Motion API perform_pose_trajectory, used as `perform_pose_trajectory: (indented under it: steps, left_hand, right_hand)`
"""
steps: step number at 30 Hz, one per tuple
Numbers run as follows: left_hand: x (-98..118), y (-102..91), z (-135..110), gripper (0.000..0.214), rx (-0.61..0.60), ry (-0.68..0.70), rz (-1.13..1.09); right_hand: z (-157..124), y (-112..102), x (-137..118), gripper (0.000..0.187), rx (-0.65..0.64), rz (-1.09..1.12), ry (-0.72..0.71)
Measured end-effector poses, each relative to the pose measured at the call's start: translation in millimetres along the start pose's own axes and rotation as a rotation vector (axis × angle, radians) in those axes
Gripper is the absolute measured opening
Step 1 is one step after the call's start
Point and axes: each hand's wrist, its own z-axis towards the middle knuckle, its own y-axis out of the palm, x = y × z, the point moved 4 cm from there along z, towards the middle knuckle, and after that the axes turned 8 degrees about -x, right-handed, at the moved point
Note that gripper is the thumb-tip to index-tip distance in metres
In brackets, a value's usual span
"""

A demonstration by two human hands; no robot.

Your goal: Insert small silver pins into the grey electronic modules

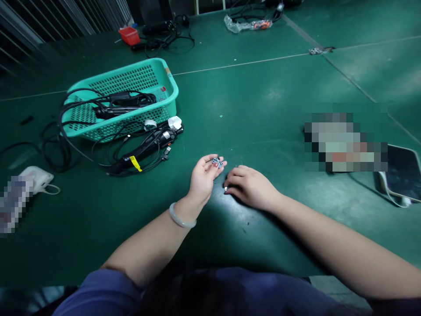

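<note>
Between thumb and fingers, my left hand (pixel 204 175) holds a small grey metal hair clip-like piece (pixel 217 163), turned partly upward; its exact kind is too small to make out. My right hand (pixel 250 186) is just to the right, low over the green table (pixel 263 245). Its thumb and fingertips pinch a tiny shiny silver-white piece (pixel 226 188) close to the tabletop. The two hands are near each other but apart. A pale bangle (pixel 180 218) circles my left wrist.
A turquoise basket (pixel 171 87) with black corded tools stands at the left. In front of it lies a black corded tool (pixel 141 153). Phones rest at both sides, one dark-screened phone (pixel 404 172) on the right. A red tray (pixel 129 36) and cables are farther back.
</note>
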Motion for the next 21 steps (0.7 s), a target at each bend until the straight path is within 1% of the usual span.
perform_pose_trajectory:
  steps: [3,5,7,9,10,12,15,18,21]
  left_hand:
    - [0,0.3,0,0.016,-0.006,0.001,0.001]
    - [-1,-0.1,0,0.017,-0.011,0.005,0.003]
    - [-1,0.0,1,0.021,-0.031,0.008,0.009]
    - [-2,1.3,0,0.026,-0.073,0.004,0.016]
    - [-2,2.4,0,0.030,-0.100,-0.001,0.020]
    - [-3,5.1,-1,0.035,-0.155,-0.008,0.030]
    - [-5,9.0,-3,0.037,-0.214,-0.005,0.047]
    - [-6,11.2,-5,0.037,-0.227,-0.001,0.032]
    - [-5,12.3,-6,0.038,-0.225,0.006,-0.013]
  right_hand:
    - [1,1,-4,0.019,-0.006,-0.031,-0.029]
    - [1,-2,-6,0.021,0.050,0.041,-0.038]
    - [-1,-11,-5,0.019,0.204,0.192,0.000]
    - [-5,-21,0,0.017,0.395,0.344,0.100]
    - [-6,-25,3,0.016,0.469,0.402,0.159]
    - [-8,-28,8,0.015,0.553,0.485,0.262]
    - [-8,-28,13,0.013,0.605,0.584,0.324]
    - [-7,-25,15,0.010,0.628,0.666,0.305]
    - [-6,-23,13,0.009,0.612,0.664,0.291]
